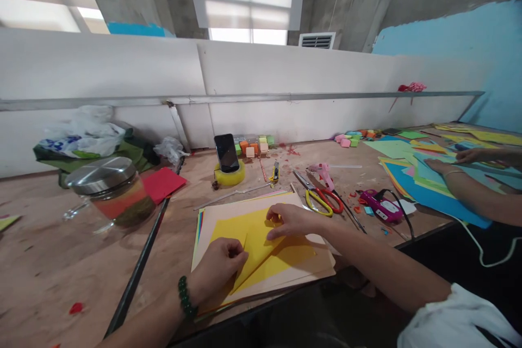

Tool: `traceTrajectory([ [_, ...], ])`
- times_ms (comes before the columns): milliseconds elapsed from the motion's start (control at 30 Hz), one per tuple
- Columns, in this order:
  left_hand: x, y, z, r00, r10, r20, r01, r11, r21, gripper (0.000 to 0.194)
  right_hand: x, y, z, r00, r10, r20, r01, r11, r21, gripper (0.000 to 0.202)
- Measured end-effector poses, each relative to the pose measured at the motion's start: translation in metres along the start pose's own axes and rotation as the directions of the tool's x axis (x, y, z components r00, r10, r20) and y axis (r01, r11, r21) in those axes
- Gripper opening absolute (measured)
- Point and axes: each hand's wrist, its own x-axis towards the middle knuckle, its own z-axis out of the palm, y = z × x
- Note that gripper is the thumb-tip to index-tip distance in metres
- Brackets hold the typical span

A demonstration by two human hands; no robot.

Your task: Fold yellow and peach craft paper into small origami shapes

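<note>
Left hand (218, 263) on yellow paper (256, 242); lidded jar (116, 198): dark leaves (135, 214), perhaps.

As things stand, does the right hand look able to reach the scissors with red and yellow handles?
Probably yes: the scissors lie beyond the right hand, with nothing visibly between, though it is busy with yellow paper.

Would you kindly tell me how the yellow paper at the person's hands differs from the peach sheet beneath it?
The yellow paper is folded over, while the peach sheet lies largely flat. The yellow paper is smaller; the peach sheet extends past its top and right edges. Both are plain-coloured paper.
</note>
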Motion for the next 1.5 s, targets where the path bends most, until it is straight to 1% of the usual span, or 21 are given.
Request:
traceTrajectory([
  [67,0.000,-0.001,-0.001,1.000,0.002,-0.013,-0.002,1.000,-0.004,0.023,0.009,-0.001,-0.003,0.998,0.018,0.055,-0.017,1.000,-0.007,0.054],
  [167,-0.001,-0.001,0.000,1.000,0.007,-0.011,-0.007,1.000,-0.017,0.023,0.021,0.001,-0.006,0.990,0.009,0.143,-0.007,1.000,-0.011,0.042],
  [333,-0.003,-0.002,0.004,1.000,0.023,0.003,-0.023,1.000,-0.022,0.022,0.036,0.004,-0.006,0.956,-0.072,0.284,0.007,0.975,0.223,0.051],
  [400,-0.005,-0.002,0.000,1.000,0.026,0.002,-0.026,1.000,-0.006,0.022,0.040,0.004,-0.007,0.940,-0.112,0.321,0.024,0.964,0.264,0.053],
  [433,-0.007,0.000,-0.005,0.999,0.041,-0.018,-0.040,0.999,0.016,0.021,0.041,0.003,-0.008,0.937,-0.132,0.325,0.043,0.963,0.268,0.054],
  [500,-0.010,0.007,-0.021,0.983,0.130,-0.128,-0.114,0.985,0.127,0.018,0.041,0.000,-0.012,0.939,-0.169,0.300,0.084,0.957,0.277,0.055],
  [533,-0.012,0.012,-0.031,0.950,0.228,-0.213,-0.175,0.955,0.240,0.021,0.040,-0.002,-0.014,0.942,-0.187,0.279,0.105,0.953,0.283,0.055],
  [567,-0.014,0.019,-0.041,0.897,0.332,-0.292,-0.215,0.905,0.368,0.029,0.038,-0.004,-0.016,0.944,-0.207,0.256,0.129,0.948,0.291,0.055],
  [600,-0.015,0.026,-0.051,0.845,0.403,-0.352,-0.220,0.861,0.458,0.038,0.036,-0.006,-0.017,0.945,-0.228,0.236,0.152,0.942,0.299,0.054],
  [633,-0.015,0.034,-0.059,0.822,0.434,-0.369,-0.203,0.829,0.521,0.046,0.033,-0.008,-0.017,0.944,-0.246,0.218,0.173,0.936,0.307,0.054],
  [667,-0.013,0.041,-0.065,0.830,0.440,-0.342,-0.198,0.806,0.558,0.050,0.031,-0.010,-0.015,0.943,-0.262,0.203,0.190,0.930,0.316,0.053],
  [700,-0.011,0.047,-0.068,0.856,0.429,-0.288,-0.207,0.795,0.570,0.051,0.028,-0.012,-0.013,0.942,-0.273,0.193,0.202,0.924,0.323,0.052],
  [767,-0.002,0.053,-0.067,0.920,0.366,-0.139,-0.260,0.837,0.482,0.037,0.025,-0.015,-0.007,0.942,-0.277,0.188,0.206,0.922,0.327,0.052],
  [833,0.008,0.053,-0.062,0.956,0.292,-0.012,-0.274,0.912,0.306,0.021,0.023,-0.016,-0.002,0.946,-0.266,0.187,0.184,0.912,0.366,0.052],
  [900,0.018,0.048,-0.057,0.967,0.252,0.044,-0.256,0.953,0.165,0.031,0.025,-0.011,-0.003,0.961,-0.247,0.123,0.160,0.862,0.482,0.049],
  [1000,0.029,0.040,-0.061,0.972,0.233,0.027,-0.234,0.972,0.019,0.037,0.031,0.004,-0.014,0.979,-0.189,-0.081,0.195,0.729,0.656,0.051],
  [1100,0.035,0.034,-0.067,0.976,0.212,-0.053,-0.218,0.961,-0.169,0.040,0.036,0.015,-0.023,0.969,-0.135,-0.206,0.245,0.624,0.742,0.068],
  [1200,0.039,0.030,-0.060,0.971,0.193,-0.143,-0.230,0.919,-0.320,0.055,0.037,0.009,-0.014,0.979,-0.095,-0.181,0.205,0.435,0.877,0.071],
  [1267,0.041,0.027,-0.049,0.969,0.186,-0.164,-0.236,0.893,-0.384,0.057,0.035,-0.003,0.000,0.984,-0.083,-0.159,0.178,0.353,0.918,0.067],
  [1367,0.042,0.023,-0.034,0.973,0.185,-0.139,-0.228,0.869,-0.438,0.048,0.033,-0.020,0.015,0.981,-0.022,-0.191,0.188,0.326,0.927,0.055],
  [1500,0.041,0.021,-0.028,0.980,0.173,-0.098,-0.199,0.855,-0.479,0.038,0.032,-0.026,0.019,0.969,0.105,-0.225,0.185,0.299,0.936,0.045],
])
